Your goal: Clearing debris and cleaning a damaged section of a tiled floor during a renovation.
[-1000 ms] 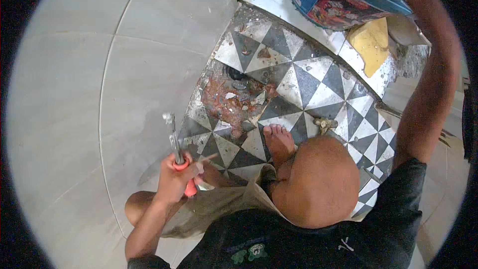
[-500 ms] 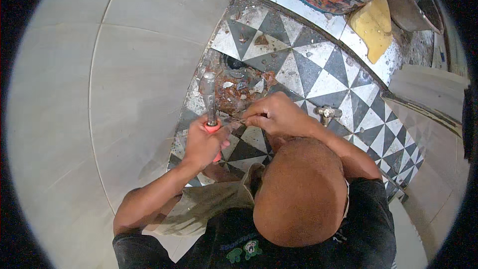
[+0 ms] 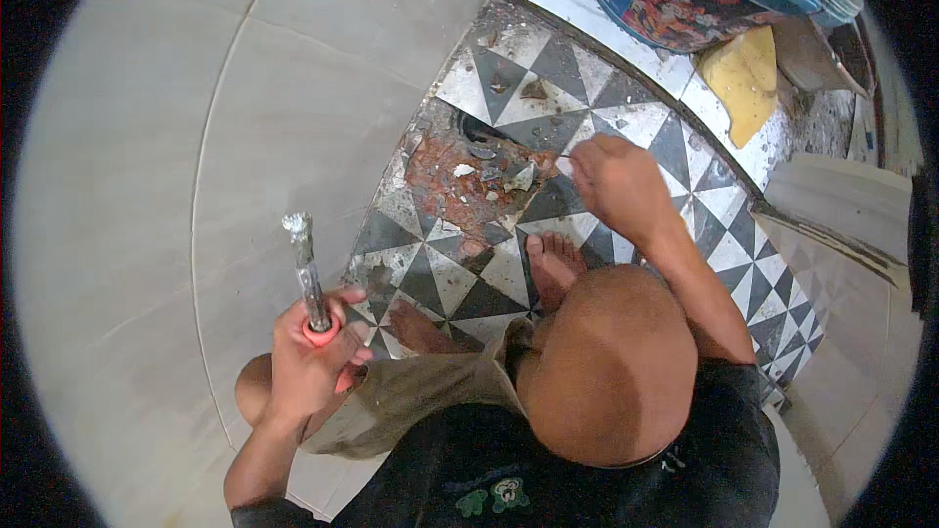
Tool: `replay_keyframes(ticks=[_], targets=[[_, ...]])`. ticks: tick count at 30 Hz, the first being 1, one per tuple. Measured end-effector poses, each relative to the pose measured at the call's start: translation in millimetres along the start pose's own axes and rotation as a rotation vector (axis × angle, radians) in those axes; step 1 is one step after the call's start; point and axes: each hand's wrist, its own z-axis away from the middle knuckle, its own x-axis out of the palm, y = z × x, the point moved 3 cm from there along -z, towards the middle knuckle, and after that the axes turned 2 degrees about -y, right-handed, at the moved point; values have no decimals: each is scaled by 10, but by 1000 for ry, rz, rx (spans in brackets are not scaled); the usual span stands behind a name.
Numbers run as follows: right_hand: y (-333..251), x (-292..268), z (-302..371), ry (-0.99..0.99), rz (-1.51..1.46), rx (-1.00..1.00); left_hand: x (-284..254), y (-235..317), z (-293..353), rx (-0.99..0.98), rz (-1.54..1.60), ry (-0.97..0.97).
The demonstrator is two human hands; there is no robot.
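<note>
Fingers of the left hand point(image 3: 305, 369) loosely ring the red-handled tool point(image 3: 310, 286), which could slip if they slacken, while the right hand point(image 3: 623, 188) pinches a sliver point(image 3: 562, 156).

A: ok so what's this person got on?
B: black tee point(image 3: 606, 499), short sleeves. left sleeve point(image 3: 274, 513) sits well left of the chest print point(image 3: 489, 497), right sleeve point(image 3: 724, 396) well right of it.
A: what kinda print?
B: cartoony, green and white, with faint bluish lettering point(image 3: 479, 478) just above it. There's also a blurry whitish mark point(image 3: 671, 462) up and right of the print.
A: bottoms?
B: khaki-ish shorts point(image 3: 421, 396), creased, wide leg opening, beyond the print. left foot point(image 3: 421, 330) and right foot point(image 3: 556, 266), farther past it, are bare. Same for left hand point(image 3: 308, 372) and right hand point(image 3: 626, 191).
</note>
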Motion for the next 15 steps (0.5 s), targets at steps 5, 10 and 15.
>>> replay_keyframes(ticks=[5, 10, 15], targets=[[-184, 741, -377, -197, 269, -140, -106, -250, 213, 9, 142, -95], [-201, 1165, -619, -214, 352, -267, -149, -409, 267, 18, 201, -114], [-196, 1416, -762, -254, 415, -269, -262, -476, 359, 7, 266, -124]])
